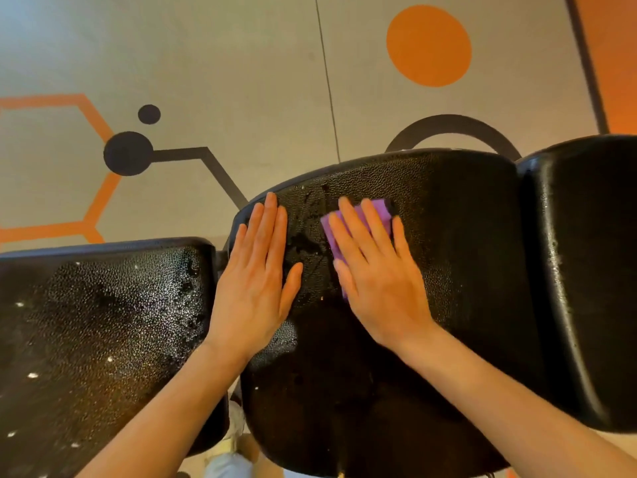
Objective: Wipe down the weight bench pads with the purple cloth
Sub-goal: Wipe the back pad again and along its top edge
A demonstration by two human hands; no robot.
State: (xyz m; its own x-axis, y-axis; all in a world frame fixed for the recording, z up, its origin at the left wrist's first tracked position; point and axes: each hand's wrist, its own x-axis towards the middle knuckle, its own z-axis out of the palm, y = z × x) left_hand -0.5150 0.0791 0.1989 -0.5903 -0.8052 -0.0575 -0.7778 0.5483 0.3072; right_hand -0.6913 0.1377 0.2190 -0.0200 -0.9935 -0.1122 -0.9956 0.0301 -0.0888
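Floor: grey gym flooring (pixel 241 63) with orange and black hexagon and circle markings spreads behind the bench from nine to two o'clock.
Bench: we lean over three black pebbled vinyl pads; the middle pad (pixel 448 236) holds both our hands, the left pad (pixel 103 322) sits at eight o'clock, the right pad (pixel 586 270) at three o'clock.
Left hand: our left hand (pixel 256 270) lies flat with fingers straight and together, pressing on the middle pad's ten o'clock corner, holding nothing.
Right hand: our right hand (pixel 374 267) lies spread and flat, fingers straight, pressing the folded purple cloth (pixel 379 210) onto the middle pad.
Cloth position: it lies under our right fingers and palm, its far corner poking out past the fingertips toward one o'clock.
Wetness: droplets glisten on the left pad and between our hands.
Risk: we judge that a flat palm alone may let the cloth slip or bunch on the wet vinyl.
Risk two: our bracing left hand could slide on the moisture.
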